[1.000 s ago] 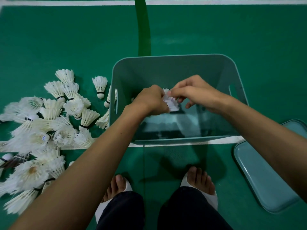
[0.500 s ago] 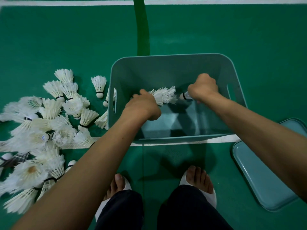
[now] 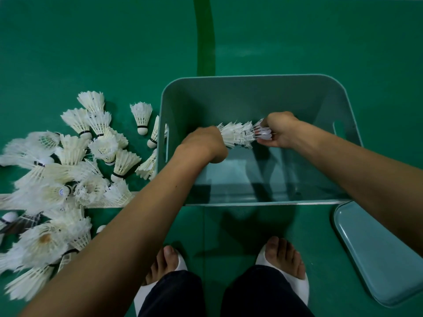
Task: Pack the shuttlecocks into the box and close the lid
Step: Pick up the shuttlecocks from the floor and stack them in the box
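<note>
head view: left hand (image 3: 203, 143) and right hand (image 3: 280, 131) each clench one end of a nested row of shuttlecocks (image 3: 238, 136), held inside the open box (image 3: 251, 92) above its bare-looking bottom. a big pile (image 3: 68, 179) lies on the floor (image 3: 114, 53) just beside it, and the lid (image 3: 377, 252) lies off to the right. packing looks barely begun.
</note>
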Demonstrator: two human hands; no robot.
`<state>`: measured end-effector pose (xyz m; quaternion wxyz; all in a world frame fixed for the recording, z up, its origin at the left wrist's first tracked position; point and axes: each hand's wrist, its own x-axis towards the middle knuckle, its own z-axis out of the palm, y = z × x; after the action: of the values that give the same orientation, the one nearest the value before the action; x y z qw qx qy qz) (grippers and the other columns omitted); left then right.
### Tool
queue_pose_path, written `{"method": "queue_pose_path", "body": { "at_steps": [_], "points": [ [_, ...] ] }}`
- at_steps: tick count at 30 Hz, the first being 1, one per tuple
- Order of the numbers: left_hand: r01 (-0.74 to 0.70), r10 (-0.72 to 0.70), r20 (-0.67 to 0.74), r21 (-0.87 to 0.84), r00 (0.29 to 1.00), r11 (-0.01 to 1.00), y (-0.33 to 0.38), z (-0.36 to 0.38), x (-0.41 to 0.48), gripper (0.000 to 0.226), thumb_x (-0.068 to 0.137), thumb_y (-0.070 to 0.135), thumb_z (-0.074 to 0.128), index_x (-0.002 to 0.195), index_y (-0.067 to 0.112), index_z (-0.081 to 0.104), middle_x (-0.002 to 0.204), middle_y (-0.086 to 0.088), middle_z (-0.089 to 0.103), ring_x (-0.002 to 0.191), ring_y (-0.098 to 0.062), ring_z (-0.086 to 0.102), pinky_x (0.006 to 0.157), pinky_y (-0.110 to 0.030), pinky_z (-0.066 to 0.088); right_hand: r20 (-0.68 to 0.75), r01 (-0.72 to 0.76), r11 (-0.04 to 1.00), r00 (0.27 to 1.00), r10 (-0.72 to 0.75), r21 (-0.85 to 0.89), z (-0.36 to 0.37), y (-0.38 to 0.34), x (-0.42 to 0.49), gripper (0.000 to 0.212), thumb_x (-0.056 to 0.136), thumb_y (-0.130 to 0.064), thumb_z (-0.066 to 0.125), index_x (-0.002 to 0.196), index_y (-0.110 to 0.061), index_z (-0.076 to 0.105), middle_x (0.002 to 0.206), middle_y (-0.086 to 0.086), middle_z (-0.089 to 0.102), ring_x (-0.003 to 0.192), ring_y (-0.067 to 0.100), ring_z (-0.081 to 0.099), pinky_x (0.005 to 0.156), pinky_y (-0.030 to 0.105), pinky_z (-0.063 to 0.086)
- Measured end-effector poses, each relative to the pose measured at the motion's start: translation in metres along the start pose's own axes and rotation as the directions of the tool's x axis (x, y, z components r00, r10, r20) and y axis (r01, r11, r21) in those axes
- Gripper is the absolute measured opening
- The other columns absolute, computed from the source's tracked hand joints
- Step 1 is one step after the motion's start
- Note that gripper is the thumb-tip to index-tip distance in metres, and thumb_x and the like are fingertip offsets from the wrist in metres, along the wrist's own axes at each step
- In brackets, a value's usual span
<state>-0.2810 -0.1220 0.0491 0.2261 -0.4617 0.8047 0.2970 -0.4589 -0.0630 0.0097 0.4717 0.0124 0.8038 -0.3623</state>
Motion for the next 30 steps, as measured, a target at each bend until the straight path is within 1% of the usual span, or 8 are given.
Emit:
{"method": "queue_pose_path", "body": {
  "at_steps": [4, 9, 14, 18, 20, 24, 27, 30],
  "points": [
    [-0.013, 0.013, -0.009, -0.02, 1.0, 1.0, -0.002, 0.002, -0.002, 0.041, 0.091, 0.017, 0.052, 0.132, 0.013, 0.057, 0.128, -0.012, 0.064, 0.105, -0.033, 0.063, 0.09, -0.036, 0.053, -0.051, -0.06, 0.993, 0.997, 0.066, 0.1, -0.004, 0.005, -0.001, 0.015, 0.098, -0.001, 0.05, 0.097, -0.01, 0.061, 0.094, 0.011, 0.068, 0.069, 0.022, 0.063, 0.035, 0.028, 0.051],
    [0.001, -0.001, 0.0, -0.056, 1.0, 0.998, -0.001, 0.004, -0.01, 0.047, 0.09, 0.016, 0.051, 0.137, 0.013, 0.052, 0.135, -0.014, 0.06, 0.118, -0.036, 0.061, 0.103, -0.041, 0.051, -0.131, -0.005, 0.992, 0.991, 0.022, 0.128, -0.001, 0.002, -0.011, 0.015, 0.093, 0.001, 0.052, 0.099, -0.01, 0.06, 0.071, 0.009, 0.061, 0.051, 0.018, 0.053, 0.034, 0.024, 0.048],
    [0.017, -0.016, 0.022, -0.064, 1.0, 0.998, -0.004, 0.004, -0.009, 0.058, 0.087, 0.014, 0.05, 0.145, 0.016, 0.045, 0.14, -0.015, 0.057, 0.122, -0.038, 0.058, 0.106, -0.046, 0.049, -0.045, -0.028, 0.999, 0.999, 0.03, 0.041, 0.003, 0.001, -0.01, 0.015, 0.093, -0.001, 0.05, 0.096, -0.009, 0.062, 0.086, 0.009, 0.066, 0.064, 0.021, 0.06, 0.036, 0.021, 0.047],
    [-0.004, 0.004, 0.003, -0.051, 1.0, 0.999, -0.007, 0.004, -0.002, 0.054, 0.089, 0.015, 0.051, 0.143, 0.015, 0.047, 0.136, -0.015, 0.059, 0.119, -0.037, 0.059, 0.103, -0.043, 0.051, -0.23, 0.008, 0.994, 0.973, 0.018, 0.113, -0.001, -0.002, 0.0, 0.014, 0.093, -0.001, 0.049, 0.085, -0.006, 0.059, 0.078, 0.012, 0.061, 0.062, 0.024, 0.058, 0.033, 0.022, 0.044],
    [-0.009, 0.009, 0.002, -0.045, 1.0, 0.999, -0.006, 0.005, 0.0, 0.053, 0.089, 0.015, 0.051, 0.142, 0.013, 0.048, 0.135, -0.015, 0.06, 0.118, -0.037, 0.06, 0.102, -0.042, 0.051, -0.16, -0.036, 0.994, 0.986, 0.053, 0.106, -0.001, 0.001, 0.002, 0.018, 0.095, -0.002, 0.046, 0.082, -0.008, 0.058, 0.073, 0.009, 0.06, 0.056, 0.021, 0.056, 0.034, 0.021, 0.045],
    [-0.001, 0.001, -0.003, -0.032, 1.0, 0.999, -0.003, 0.005, 0.004, 0.047, 0.09, 0.017, 0.053, 0.137, 0.012, 0.052, 0.134, -0.015, 0.061, 0.116, -0.037, 0.061, 0.1, -0.041, 0.053, 0.026, -0.096, 0.995, 0.995, 0.095, 0.015, 0.007, 0.01, 0.004, 0.019, 0.099, -0.006, 0.046, 0.085, -0.012, 0.056, 0.078, 0.005, 0.062, 0.064, 0.018, 0.059, 0.038, 0.02, 0.049],
    [-0.005, 0.005, -0.001, -0.021, 1.0, 1.0, -0.003, 0.003, 0.003, 0.046, 0.09, 0.018, 0.053, 0.136, 0.012, 0.053, 0.133, -0.015, 0.062, 0.114, -0.036, 0.062, 0.098, -0.041, 0.053, -0.05, -0.076, 0.997, 0.996, 0.077, 0.009, 0.01, 0.01, 0.001, 0.016, 0.096, -0.004, 0.055, 0.083, -0.012, 0.059, 0.076, 0.004, 0.063, 0.061, 0.018, 0.059, 0.04, 0.021, 0.048],
    [-0.015, 0.015, -0.002, -0.018, 1.0, 1.0, -0.004, 0.001, 0.0, 0.05, 0.091, 0.016, 0.052, 0.141, 0.012, 0.05, 0.134, -0.014, 0.061, 0.111, -0.034, 0.062, 0.099, -0.041, 0.053, -0.151, -0.019, 0.999, 0.988, 0.014, -0.031, 0.006, 0.009, -0.004, 0.018, 0.09, -0.004, 0.063, 0.075, -0.011, 0.059, 0.066, 0.003, 0.061, 0.048, 0.016, 0.055, 0.032, 0.013, 0.038]
  ]
}}
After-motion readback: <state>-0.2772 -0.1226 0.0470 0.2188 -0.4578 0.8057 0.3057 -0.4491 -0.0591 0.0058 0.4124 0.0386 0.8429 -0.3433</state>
